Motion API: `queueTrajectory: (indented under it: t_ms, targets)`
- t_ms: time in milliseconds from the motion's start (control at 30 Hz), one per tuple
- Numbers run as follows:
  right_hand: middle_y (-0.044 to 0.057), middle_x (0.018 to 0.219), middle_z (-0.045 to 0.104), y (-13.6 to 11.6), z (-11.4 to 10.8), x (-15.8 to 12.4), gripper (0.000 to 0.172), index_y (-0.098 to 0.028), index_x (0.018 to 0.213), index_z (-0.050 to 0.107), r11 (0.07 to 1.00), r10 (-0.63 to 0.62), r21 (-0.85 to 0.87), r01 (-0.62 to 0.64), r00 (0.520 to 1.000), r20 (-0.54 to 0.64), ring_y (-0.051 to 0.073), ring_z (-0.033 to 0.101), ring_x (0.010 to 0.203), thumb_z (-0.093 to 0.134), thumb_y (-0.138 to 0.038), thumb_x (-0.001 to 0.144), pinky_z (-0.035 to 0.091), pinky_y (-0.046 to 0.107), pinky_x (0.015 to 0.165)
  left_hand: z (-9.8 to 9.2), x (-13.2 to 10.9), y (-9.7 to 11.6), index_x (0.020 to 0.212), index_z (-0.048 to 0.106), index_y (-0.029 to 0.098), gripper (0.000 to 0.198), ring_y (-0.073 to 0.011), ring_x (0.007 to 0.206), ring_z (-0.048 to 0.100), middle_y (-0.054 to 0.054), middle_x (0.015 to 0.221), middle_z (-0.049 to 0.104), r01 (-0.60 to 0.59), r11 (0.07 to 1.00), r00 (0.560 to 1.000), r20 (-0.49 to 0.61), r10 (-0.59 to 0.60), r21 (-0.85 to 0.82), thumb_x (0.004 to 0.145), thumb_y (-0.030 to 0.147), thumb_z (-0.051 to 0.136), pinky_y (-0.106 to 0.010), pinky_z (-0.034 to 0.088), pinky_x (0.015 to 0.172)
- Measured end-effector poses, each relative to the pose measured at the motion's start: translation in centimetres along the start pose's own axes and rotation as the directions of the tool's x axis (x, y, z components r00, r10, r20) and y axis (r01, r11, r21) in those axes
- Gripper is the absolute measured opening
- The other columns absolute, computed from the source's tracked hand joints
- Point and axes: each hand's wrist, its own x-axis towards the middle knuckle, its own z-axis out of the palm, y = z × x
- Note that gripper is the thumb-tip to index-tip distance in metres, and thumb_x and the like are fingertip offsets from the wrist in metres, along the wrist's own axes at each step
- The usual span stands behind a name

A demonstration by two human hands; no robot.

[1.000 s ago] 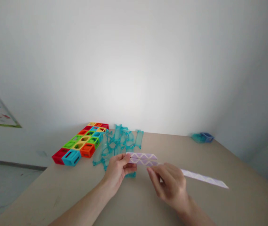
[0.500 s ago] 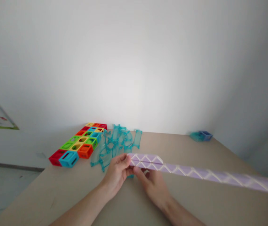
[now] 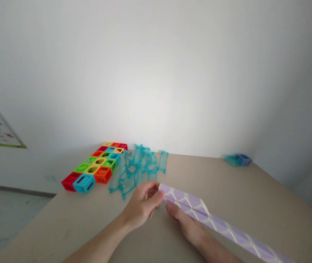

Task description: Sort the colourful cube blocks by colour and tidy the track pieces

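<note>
A long purple and white snake puzzle [image 3: 221, 223] made of triangular segments stretches from the middle down to the lower right. Its near-left end is folded back, so two rows lie side by side there. My left hand [image 3: 143, 204] pinches that folded end between thumb and fingers. Just below and to the right, my right hand [image 3: 185, 223] grips the puzzle from underneath, its thumb against the lower edge and its other fingers mostly hidden behind it. Both hands are above the table, and the far end of the puzzle runs out of view.
Colourful hollow cubes [image 3: 95, 166] stand in a block at the table's left. Beside them lies a pile of translucent teal plastic pieces [image 3: 136, 168]. A blue cube [image 3: 244, 159] and a teal piece [image 3: 233, 160] sit at the back right of the table [image 3: 200, 171], against the wall.
The snake puzzle has tilted, its long right part swinging downward. Its folded end has shifted slightly right, and both hands still hold it.
</note>
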Motion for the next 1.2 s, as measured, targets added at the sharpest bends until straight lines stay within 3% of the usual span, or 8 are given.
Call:
queueTrajectory:
  t_ms: [100, 233, 333, 533, 700, 900, 1000, 1200]
  targets:
    - [-0.003, 0.047, 0.038, 0.9, 0.1, 0.2, 0.052, -0.022, 0.048, 0.042, 0.989, -0.012, 0.145, 0.006, 0.999, 0.041, 0.013, 0.037, 0.047, 0.042, -0.063, 0.078, 0.032, 0.026, 0.05, -0.2, -0.2, 0.2, 0.06, 0.047, 0.019, 0.037, -0.0065, 0.038, 0.029, 0.007, 0.048, 0.033, 0.081, 0.997, 0.992, 0.098, -0.081, -0.001, 0.08, 0.048, 0.059, -0.02, 0.028, 0.036]
    - [-0.004, 0.038, 0.034, 1.2, 0.7, 0.8, 0.048, -0.021, 0.042, 0.042, 0.902, -0.081, 0.431, -0.014, 0.976, 0.202, 0.009, 0.031, 0.039, 0.044, -0.054, 0.077, 0.026, 0.024, 0.045, -0.3, -0.2, 0.5, 0.054, 0.044, 0.021, 0.039, -0.0065, 0.036, 0.018, 0.009, 0.043, 0.026, 0.232, 0.972, 0.959, 0.179, -0.221, -0.038, 0.078, 0.049, 0.057, -0.022, 0.022, 0.035]
    - [-0.006, 0.04, 0.037, 1.2, 0.8, 1.0, 0.04, -0.019, 0.05, 0.05, 0.851, -0.037, 0.517, -0.091, 0.972, 0.233, 0.008, 0.032, 0.037, 0.052, -0.052, 0.073, 0.024, 0.022, 0.042, -0.1, -0.2, 0.9, 0.051, 0.052, 0.019, 0.041, -0.007, 0.036, 0.019, 0.007, 0.038, 0.032, 0.187, 0.98, 0.966, 0.168, -0.196, 0.066, 0.08, 0.049, 0.055, -0.024, 0.018, 0.041]
    - [-0.007, 0.041, 0.037, 1.0, 0.9, 0.9, 0.039, -0.018, 0.052, 0.051, 0.88, 0.036, 0.465, -0.095, 0.99, 0.135, 0.007, 0.031, 0.038, 0.057, -0.052, 0.07, 0.021, 0.02, 0.04, 0.5, -0.3, 1.6, 0.048, 0.063, 0.017, 0.042, -0.0104, 0.041, 0.032, 0.001, 0.04, 0.046, 0.047, 0.981, 0.998, 0.023, -0.052, 0.186, 0.081, 0.041, 0.055, -0.025, 0.018, 0.045]
    - [-0.006, 0.039, 0.04, 0.8, 1.6, 1.0, 0.043, -0.017, 0.054, 0.054, 0.898, 0.088, 0.428, -0.097, 0.995, 0.04, 0.006, 0.032, 0.035, 0.056, -0.055, 0.073, 0.022, 0.02, 0.038, 0.7, -0.1, 1.5, 0.05, 0.065, 0.017, 0.047, -0.009, 0.037, 0.026, 0.001, 0.041, 0.048, 0.096, 0.986, 0.993, 0.049, -0.103, 0.138, 0.084, 0.044, 0.048, -0.025, 0.017, 0.043]
    - [-0.004, 0.044, 0.049, 0.9, 2.1, 1.3, 0.05, -0.014, 0.062, 0.06, 0.889, 0.137, 0.443, -0.118, 0.991, -0.011, 0.006, 0.038, 0.034, 0.06, -0.063, 0.07, 0.026, 0.02, 0.036, 0.5, 0.2, 1.0, 0.049, 0.053, 0.017, 0.043, -0.007, 0.036, 0.024, 0.005, 0.039, 0.043, 0.162, 0.976, 0.986, -0.054, -0.155, 0.147, 0.082, 0.044, 0.053, -0.024, 0.017, 0.042]
    - [-0.002, 0.049, 0.054, 0.7, 2.1, 1.3, 0.05, -0.015, 0.063, 0.059, 0.899, 0.108, 0.43, -0.088, 0.994, -0.02, 0.007, 0.042, 0.034, 0.06, -0.064, 0.071, 0.028, 0.02, 0.036, 0.5, 0.3, 0.7, 0.051, 0.051, 0.017, 0.043, -0.0075, 0.037, 0.025, 0.005, 0.04, 0.043, 0.177, 0.969, 0.984, -0.056, -0.17, 0.173, 0.084, 0.045, 0.05, -0.025, 0.017, 0.043]
    - [-0.004, 0.037, 0.047, -0.4, 1.1, 0.9, 0.041, -0.017, 0.052, 0.056, 0.981, -0.107, 0.166, 0.1, 0.994, 0.036, 0.007, 0.041, 0.034, 0.059, -0.047, 0.081, 0.034, 0.019, 0.038, 0.0, 0.6, -0.8, 0.044, 0.036, 0.019, 0.044, -0.0088, 0.046, 0.027, 0.006, 0.045, 0.025, 0.232, 0.888, 0.953, -0.277, -0.126, 0.396, 0.078, 0.039, 0.056, -0.026, 0.016, 0.046]
